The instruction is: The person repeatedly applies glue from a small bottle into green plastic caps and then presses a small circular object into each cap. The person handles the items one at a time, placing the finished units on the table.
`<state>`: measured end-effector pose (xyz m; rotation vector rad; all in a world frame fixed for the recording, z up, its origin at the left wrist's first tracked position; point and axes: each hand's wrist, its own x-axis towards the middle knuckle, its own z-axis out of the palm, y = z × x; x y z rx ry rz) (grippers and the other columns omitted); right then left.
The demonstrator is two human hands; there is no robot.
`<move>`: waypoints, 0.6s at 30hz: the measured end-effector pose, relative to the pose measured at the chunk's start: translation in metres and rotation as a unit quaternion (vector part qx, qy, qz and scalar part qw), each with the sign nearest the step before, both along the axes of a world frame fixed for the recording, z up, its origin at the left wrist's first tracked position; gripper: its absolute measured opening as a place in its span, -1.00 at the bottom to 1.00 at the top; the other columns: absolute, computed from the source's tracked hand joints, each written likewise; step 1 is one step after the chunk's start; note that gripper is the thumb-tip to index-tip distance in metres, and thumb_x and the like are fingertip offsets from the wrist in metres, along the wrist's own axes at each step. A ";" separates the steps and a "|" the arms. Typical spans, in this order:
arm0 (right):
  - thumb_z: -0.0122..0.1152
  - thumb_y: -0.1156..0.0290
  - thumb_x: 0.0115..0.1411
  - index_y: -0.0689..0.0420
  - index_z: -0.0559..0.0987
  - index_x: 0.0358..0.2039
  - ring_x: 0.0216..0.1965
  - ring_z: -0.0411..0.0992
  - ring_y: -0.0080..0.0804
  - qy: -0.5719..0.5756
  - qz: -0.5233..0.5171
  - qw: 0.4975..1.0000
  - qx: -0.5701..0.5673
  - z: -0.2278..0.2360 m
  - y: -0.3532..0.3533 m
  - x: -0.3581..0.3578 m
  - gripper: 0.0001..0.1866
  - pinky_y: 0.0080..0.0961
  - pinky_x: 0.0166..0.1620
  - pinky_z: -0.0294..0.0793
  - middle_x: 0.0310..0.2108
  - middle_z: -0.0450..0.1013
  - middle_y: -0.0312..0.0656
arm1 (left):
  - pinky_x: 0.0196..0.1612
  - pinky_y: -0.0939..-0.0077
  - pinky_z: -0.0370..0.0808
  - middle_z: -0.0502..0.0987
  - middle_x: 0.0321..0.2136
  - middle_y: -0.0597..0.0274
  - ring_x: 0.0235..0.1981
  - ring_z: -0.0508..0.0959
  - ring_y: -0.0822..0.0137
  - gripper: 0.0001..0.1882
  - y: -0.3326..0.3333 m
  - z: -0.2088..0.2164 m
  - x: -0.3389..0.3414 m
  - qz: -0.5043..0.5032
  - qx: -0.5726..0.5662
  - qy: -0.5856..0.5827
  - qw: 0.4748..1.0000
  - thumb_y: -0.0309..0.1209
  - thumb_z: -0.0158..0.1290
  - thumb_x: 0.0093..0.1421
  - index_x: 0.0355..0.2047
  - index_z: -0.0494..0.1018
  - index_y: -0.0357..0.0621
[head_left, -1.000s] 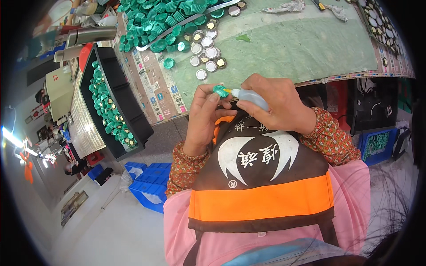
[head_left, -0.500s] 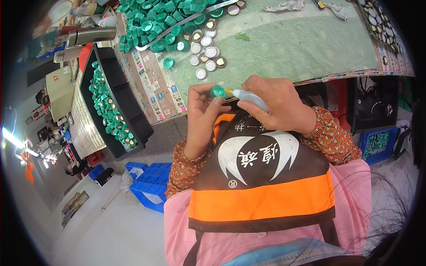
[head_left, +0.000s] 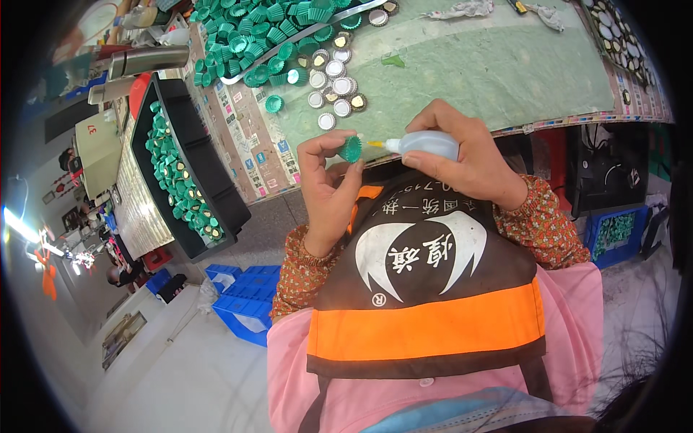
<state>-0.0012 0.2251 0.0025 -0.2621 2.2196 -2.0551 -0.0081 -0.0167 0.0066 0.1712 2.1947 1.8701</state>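
Head view: the left hand (head_left: 328,189) grips one green cap (head_left: 351,149) between thumb and fingertips, near the front edge of the table (head_left: 462,83). The right hand (head_left: 465,155) is closed around a clear squeeze bottle (head_left: 433,144); its yellow nozzle (head_left: 375,143) points at the cap, just beside it and not touching. Beyond the hands lie caps with white discs (head_left: 335,68) and a heap of green caps (head_left: 276,12). A black bin (head_left: 215,180) at left holds more.
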 end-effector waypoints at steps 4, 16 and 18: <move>0.40 0.29 0.18 0.18 0.51 -0.21 -0.41 0.59 -0.28 -0.025 -0.006 1.000 -0.004 0.004 0.008 -0.001 -0.69 -0.41 -0.33 0.52 -0.42 0.56 -0.09 | 0.02 0.47 0.63 0.37 0.14 0.01 0.08 0.46 0.38 -0.56 -0.001 -0.002 -0.001 -0.001 -0.016 0.012 1.000 -0.76 0.05 0.23 0.03 0.21 -0.12; 0.41 0.33 0.18 0.16 0.53 -0.14 -0.30 0.54 -0.47 0.000 -0.017 1.000 0.004 0.004 0.008 -0.001 -0.69 -0.50 -0.22 0.51 -0.32 0.55 -0.22 | -0.02 0.50 0.62 0.38 0.16 0.01 0.05 0.48 0.42 -0.55 -0.002 -0.009 0.000 -0.002 0.005 0.019 1.000 -0.74 0.06 0.24 0.05 0.22 -0.10; 0.40 0.38 0.19 0.17 0.55 -0.12 -0.19 0.43 -0.63 -0.048 -0.057 0.996 -0.052 0.001 0.020 -0.005 -0.71 -0.59 -0.13 0.46 -0.24 0.50 -0.33 | -0.02 0.44 0.63 0.38 0.17 0.00 0.03 0.50 0.39 -0.56 -0.001 -0.007 0.000 0.005 0.061 -0.017 0.998 -0.70 0.05 0.26 0.07 0.21 -0.09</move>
